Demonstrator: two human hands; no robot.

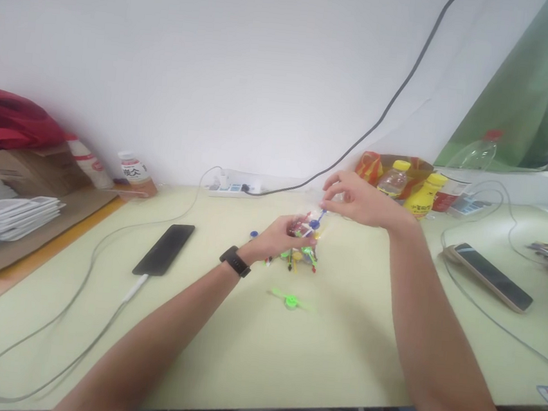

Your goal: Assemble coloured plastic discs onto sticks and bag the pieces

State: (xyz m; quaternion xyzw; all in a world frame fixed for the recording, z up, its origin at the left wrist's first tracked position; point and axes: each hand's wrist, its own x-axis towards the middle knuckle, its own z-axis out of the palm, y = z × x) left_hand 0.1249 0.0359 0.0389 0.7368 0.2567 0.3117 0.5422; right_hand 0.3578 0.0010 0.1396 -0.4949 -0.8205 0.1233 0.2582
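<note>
Blue propeller [314, 224] | below right hand [356, 199], grip pinching its tip | axis slants upward | left hand [277, 237] grasps colourful pieces [298, 257]

You have bright, hazy light, soft shadows on the pale yellow-green tabletop [221, 355], blurred small multicoloured plastic pieces [308, 254] and stretching towards the edges.
</note>
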